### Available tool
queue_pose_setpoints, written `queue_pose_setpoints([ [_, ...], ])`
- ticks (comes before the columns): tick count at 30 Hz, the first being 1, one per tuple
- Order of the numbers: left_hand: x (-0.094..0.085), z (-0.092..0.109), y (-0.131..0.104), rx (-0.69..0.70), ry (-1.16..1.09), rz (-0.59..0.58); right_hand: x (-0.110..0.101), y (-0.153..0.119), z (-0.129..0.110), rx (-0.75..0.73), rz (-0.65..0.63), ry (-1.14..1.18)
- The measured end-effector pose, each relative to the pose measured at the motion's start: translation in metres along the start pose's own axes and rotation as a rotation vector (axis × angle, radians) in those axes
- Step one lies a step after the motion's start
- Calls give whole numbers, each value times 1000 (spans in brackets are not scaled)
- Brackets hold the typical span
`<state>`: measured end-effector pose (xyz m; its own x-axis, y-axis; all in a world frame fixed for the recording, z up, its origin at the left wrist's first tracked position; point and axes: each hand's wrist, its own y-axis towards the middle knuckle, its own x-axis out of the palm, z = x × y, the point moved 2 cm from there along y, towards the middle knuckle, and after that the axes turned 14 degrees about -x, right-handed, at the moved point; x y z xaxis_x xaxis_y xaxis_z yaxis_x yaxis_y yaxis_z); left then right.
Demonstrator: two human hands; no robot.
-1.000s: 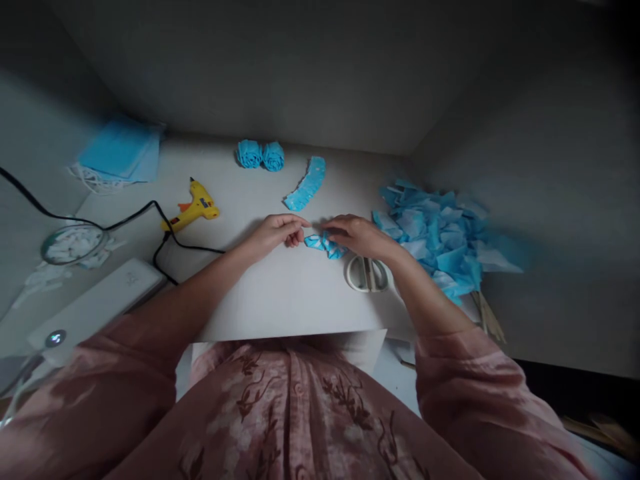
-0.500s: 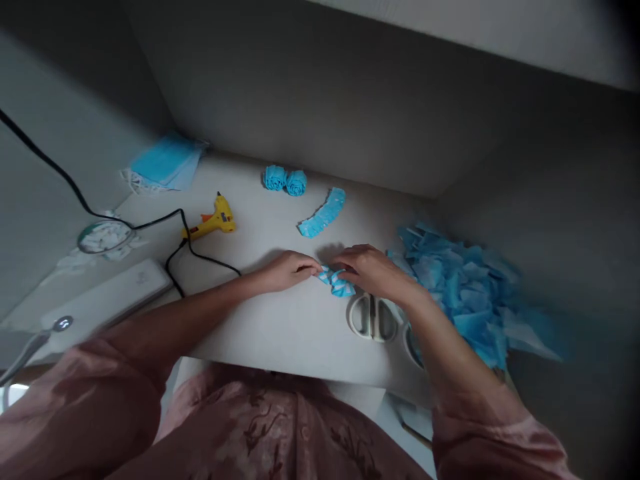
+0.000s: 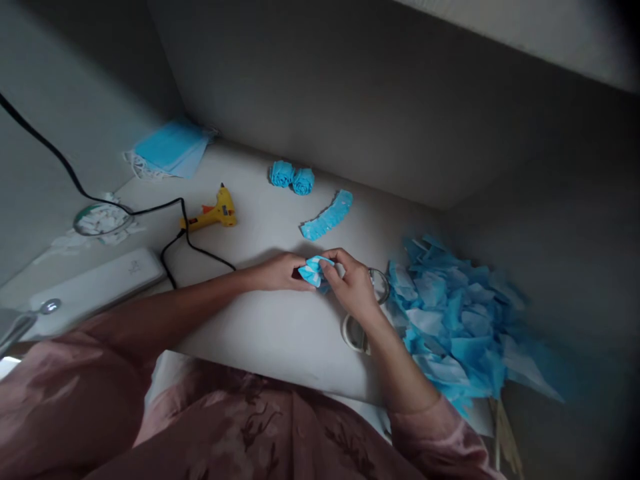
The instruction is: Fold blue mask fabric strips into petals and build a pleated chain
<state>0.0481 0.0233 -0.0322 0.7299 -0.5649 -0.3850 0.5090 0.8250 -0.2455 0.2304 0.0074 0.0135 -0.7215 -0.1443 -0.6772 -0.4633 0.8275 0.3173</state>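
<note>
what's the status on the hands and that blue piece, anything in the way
Left hand and right hand both gripping blue piece. Pale ring partly hidden by right forearm, not between hands.

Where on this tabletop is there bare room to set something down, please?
The tabletop is bare between the left hand and its near edge, and between the yellow glue gun and the curved blue strip. It is crowded at right with blue scraps, and at left with the black cord, white box and round dish.

Room type uncertain; a craft work corner is showing: white table (image 3: 270,333) standing against grey walls, yellow glue gun (image 3: 220,212) lying toward its left side, blue cut pieces (image 3: 455,320) heaping along its right edge.
</note>
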Motion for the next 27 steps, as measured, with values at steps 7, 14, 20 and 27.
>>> queue_pose_setpoints([
  [7,-3,3,3,-28,-319,-110,0,-5,13,47,156,40],
  [14,-4,-5,12,-46,-503,-39,4,-6,15,24,238,37],
  [20,-5,-4,11,-97,-594,74,1,1,29,31,293,240],
  [27,-16,6,10,-105,-490,89,-37,15,18,214,474,674],
])
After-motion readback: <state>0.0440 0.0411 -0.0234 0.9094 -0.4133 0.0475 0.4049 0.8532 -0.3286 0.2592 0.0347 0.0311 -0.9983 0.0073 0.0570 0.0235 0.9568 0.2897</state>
